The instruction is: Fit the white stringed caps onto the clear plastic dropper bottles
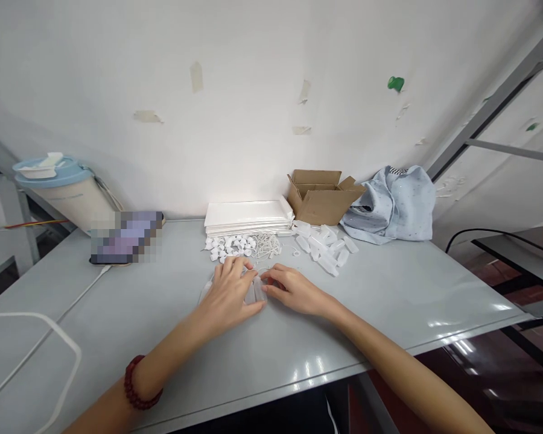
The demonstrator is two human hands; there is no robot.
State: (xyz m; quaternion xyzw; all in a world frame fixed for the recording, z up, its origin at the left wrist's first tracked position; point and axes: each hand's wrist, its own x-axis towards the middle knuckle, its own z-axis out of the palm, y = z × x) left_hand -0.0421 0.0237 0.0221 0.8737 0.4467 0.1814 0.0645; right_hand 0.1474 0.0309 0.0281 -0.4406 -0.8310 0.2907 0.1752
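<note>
Several small translucent plastic bottles lie side by side in a row on the grey table. My left hand arches over this row, its fingers on the far side and its thumb along the near end, gripping the bottles and hiding part of them. At the row's right end, my right hand has its thumb and curled fingers against the last bottle. Just beyond my hands are a heap of small white caps and a tangle of thin whitish loops. More loose bottles lie scattered to the right.
Flat white boxes are stacked by the wall, beside an open cardboard box and a light blue cloth. A phone with a cable and a large blue-lidded cup occupy the left side.
</note>
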